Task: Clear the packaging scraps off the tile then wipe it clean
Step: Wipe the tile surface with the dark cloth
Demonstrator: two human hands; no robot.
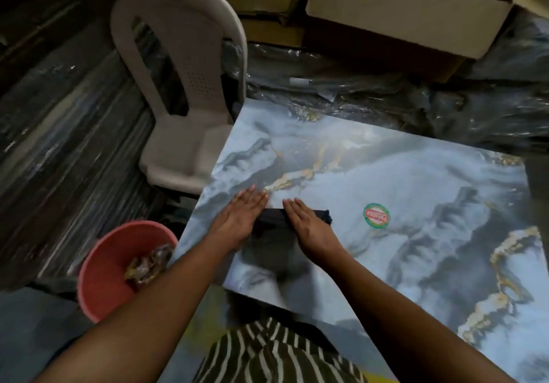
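both hands lie flat on a dark cloth (pixel 274 222) near the tile's (pixel 416 192) left edge, so the wiping looks to be the step in hand: the left hand (pixel 239 217) has straight fingers close together pressing the cloth's left end, the right hand (pixel 310 228) likewise on its right end, fingertips pointing to about 12 o'clock. the scraps (pixel 147 265) appear already to sit in the pink bucket (pixel 110 260) at 9 o'clock of the hands, off the tile. to wipe well, i judge it best to keep both palms flat with even weight so the cloth does not bunch between them, and to push in long overlapping strokes from the near edge out toward 1 o'clock. the round sticker (pixel 376 215), at 3 o'clock of the cloth, may catch its edge; go lightly over it or around it. the far right corner will need a lean or a step round.
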